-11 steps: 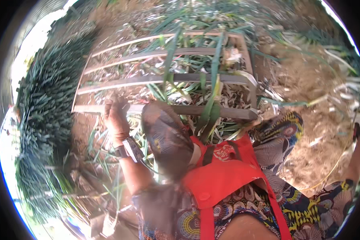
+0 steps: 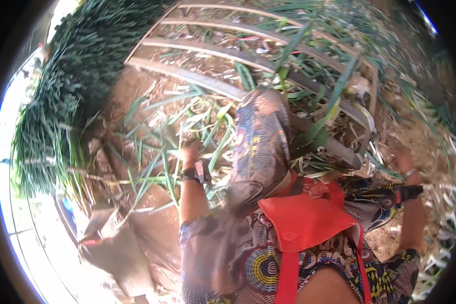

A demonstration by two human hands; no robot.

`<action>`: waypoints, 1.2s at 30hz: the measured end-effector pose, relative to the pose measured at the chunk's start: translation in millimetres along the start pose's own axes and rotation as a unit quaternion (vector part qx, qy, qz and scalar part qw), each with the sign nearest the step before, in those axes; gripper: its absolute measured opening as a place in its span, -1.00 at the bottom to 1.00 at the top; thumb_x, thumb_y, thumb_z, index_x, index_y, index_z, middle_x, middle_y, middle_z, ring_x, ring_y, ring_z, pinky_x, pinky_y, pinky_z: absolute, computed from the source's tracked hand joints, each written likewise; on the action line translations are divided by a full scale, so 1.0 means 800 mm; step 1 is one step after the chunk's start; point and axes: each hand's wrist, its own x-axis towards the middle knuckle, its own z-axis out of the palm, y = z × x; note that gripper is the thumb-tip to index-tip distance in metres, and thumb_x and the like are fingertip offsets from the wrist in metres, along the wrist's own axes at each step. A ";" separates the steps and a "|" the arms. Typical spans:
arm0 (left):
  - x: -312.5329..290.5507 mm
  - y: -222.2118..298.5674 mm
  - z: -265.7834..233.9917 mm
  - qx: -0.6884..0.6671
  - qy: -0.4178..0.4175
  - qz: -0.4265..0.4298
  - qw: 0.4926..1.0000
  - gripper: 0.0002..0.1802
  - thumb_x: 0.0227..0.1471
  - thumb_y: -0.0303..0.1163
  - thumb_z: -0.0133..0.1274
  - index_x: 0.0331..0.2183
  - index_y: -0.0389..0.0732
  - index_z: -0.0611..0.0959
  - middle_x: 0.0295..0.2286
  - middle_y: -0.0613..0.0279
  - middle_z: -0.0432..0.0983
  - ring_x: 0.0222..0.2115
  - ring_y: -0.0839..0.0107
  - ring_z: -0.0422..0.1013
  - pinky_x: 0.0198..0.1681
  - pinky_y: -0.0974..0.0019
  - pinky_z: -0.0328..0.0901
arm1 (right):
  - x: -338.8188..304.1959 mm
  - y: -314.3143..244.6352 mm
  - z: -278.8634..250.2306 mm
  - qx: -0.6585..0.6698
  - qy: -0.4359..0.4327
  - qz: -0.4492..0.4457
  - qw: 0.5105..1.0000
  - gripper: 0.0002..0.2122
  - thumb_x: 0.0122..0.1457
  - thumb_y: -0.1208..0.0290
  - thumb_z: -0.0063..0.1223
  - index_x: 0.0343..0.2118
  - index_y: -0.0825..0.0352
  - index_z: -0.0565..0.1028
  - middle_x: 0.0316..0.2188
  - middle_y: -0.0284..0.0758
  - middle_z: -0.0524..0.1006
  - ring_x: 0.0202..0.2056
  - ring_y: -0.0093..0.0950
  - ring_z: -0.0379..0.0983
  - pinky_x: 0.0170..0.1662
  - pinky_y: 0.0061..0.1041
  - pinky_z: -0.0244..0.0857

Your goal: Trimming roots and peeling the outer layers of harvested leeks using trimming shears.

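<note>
My left hand [image 2: 191, 150] is over scattered long green leaves [image 2: 219, 133], left of my knee. Motion smears its fingers, so I cannot make out whether they hold anything. To the right, my right hand [image 2: 403, 158] hovers near the front right end of a low slatted frame [image 2: 197, 78]. Its fingers are blurred as well. The frame lies in front of me with several long bars, and green stalks [image 2: 314, 137] lie across its right part. My patterned-cloth knee [image 2: 262, 137] hides part of the nearest bar.
A dense bank of cut green leaves [image 2: 61, 96] is piled along the left. A brown sack-like sheet [image 2: 137, 243] lies at the lower left. Leaf scraps and dry peelings litter the bare earth [image 2: 390, 238]. A red apron [image 2: 309, 218] covers my lap.
My left hand has left the frame's near bar and is now over the leaves. My right hand has come in from the right edge. The view has turned, shifting the frame up and right.
</note>
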 end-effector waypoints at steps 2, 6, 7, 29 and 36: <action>-0.040 -0.046 0.025 -0.096 -0.050 -0.176 0.978 -0.83 -0.14 -0.35 0.06 -0.46 -0.20 0.66 -0.52 0.12 0.57 -0.48 0.35 0.51 -0.43 0.28 0.36 | 0.004 -0.111 0.104 -0.052 -0.026 -0.007 0.998 -0.59 0.10 0.11 0.08 -0.17 0.40 0.53 -0.33 -0.18 0.57 -0.33 -0.36 0.50 -0.17 -0.39 0.34; -0.151 -0.162 0.026 0.357 -0.164 -0.049 0.918 -0.80 -0.16 -0.22 0.09 -0.52 -0.16 0.60 -0.49 0.06 0.57 -0.44 0.20 0.53 -0.44 0.22 0.34 | 0.082 -0.182 0.226 -0.135 -0.063 -0.049 0.988 -0.51 0.09 0.02 0.08 -0.16 0.44 0.50 -0.37 -0.10 0.56 -0.29 -0.31 0.49 -0.14 -0.36 0.32; -0.186 -0.188 0.019 0.408 -0.176 -0.045 0.894 -0.78 -0.17 -0.21 0.10 -0.48 -0.15 0.62 -0.47 0.06 0.58 -0.42 0.21 0.53 -0.39 0.20 0.34 | 0.096 -0.193 0.251 -0.157 -0.068 -0.046 0.984 -0.48 0.08 0.02 0.09 -0.14 0.46 0.47 -0.38 -0.07 0.56 -0.28 -0.32 0.49 -0.12 -0.37 0.31; -0.285 -0.185 0.116 -0.363 0.031 -0.481 0.798 -0.20 -0.21 0.13 0.22 -0.17 -0.43 0.53 -0.31 0.03 0.54 -0.27 0.22 0.45 -0.16 0.23 0.31 | 0.216 -0.085 -0.007 0.457 -0.334 -0.058 0.823 -0.56 0.15 0.21 0.00 0.08 0.24 0.34 -0.06 -0.33 0.46 -0.03 -0.35 0.38 0.01 -0.26 0.24; -0.271 -0.275 0.224 -0.711 0.179 -0.407 0.545 -0.47 -0.06 -0.22 0.20 -0.09 -0.28 0.45 -0.21 0.16 0.45 -0.21 0.25 0.38 0.04 0.15 0.14 | 0.157 -0.057 0.204 -0.242 0.081 -0.224 0.941 -0.50 0.14 0.09 0.00 0.07 0.31 0.35 -0.02 -0.03 0.40 0.03 -0.12 0.30 0.07 -0.29 0.19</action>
